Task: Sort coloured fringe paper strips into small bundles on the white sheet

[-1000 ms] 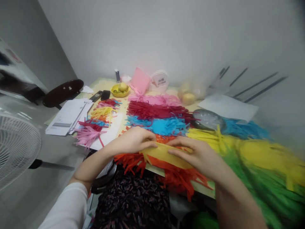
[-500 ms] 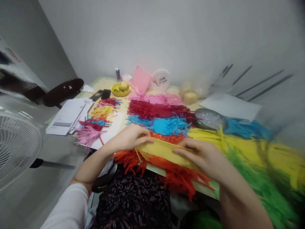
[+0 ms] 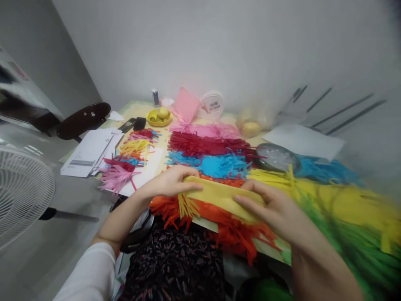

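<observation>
Between my two hands a strip of yellow fringed tissue paper (image 3: 219, 195) is stretched, its cut fringe hanging down at the left end. My left hand (image 3: 173, 180) pinches that left end between thumb and fingers. Toward the other end, my right hand (image 3: 265, 200) grips the strip the same way. Below and behind it lies orange fringed paper (image 3: 238, 238), partly hanging over the table's front edge. Just beyond lie blue fringed paper (image 3: 216, 165), dark red fringed paper (image 3: 206, 144) and pink fringed paper (image 3: 216, 130).
On the right spread yellow fringe (image 3: 338, 198) and green fringe (image 3: 354, 242). Small tassels (image 3: 119, 174) and printed papers (image 3: 90, 152) lie at left. A yellow bowl (image 3: 159, 121) with fruit and two dark phones (image 3: 139, 123) sit farther back. A white fan (image 3: 25, 196) stands left.
The yellow strip has turned to show more of its flat face, and more fringe dangles at its left end. My right hand has shifted slightly right.
</observation>
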The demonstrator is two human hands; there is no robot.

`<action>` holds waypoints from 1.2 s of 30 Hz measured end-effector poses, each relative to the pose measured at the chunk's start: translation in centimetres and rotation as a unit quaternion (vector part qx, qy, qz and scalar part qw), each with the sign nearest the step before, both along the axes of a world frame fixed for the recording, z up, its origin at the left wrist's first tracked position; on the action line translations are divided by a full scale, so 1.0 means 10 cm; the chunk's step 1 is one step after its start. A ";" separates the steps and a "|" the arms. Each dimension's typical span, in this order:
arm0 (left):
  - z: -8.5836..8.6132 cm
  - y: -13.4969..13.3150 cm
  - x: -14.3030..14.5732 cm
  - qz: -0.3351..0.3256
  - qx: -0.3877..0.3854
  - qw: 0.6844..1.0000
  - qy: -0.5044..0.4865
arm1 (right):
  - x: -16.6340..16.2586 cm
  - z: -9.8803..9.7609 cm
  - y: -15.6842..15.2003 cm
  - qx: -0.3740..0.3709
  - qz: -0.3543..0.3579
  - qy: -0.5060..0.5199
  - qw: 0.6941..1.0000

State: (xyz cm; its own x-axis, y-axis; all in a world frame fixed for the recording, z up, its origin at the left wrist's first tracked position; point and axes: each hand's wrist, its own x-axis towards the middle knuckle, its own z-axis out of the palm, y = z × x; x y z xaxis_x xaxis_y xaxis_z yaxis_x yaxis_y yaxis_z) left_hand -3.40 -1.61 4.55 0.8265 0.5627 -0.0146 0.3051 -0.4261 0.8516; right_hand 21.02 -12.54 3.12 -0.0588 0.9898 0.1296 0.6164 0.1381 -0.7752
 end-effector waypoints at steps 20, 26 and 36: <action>-0.42 -0.16 0.02 0.096 -0.263 0.907 -0.316 | -0.15 -0.46 -0.18 0.108 -0.070 0.282 0.951; -0.38 -0.14 0.00 0.084 -0.200 0.926 -0.309 | -0.10 -0.41 -0.16 0.132 -0.046 0.205 0.969; -0.30 -0.29 0.04 0.166 0.109 0.964 -0.178 | -0.19 -0.41 -0.05 0.122 -0.135 0.165 0.969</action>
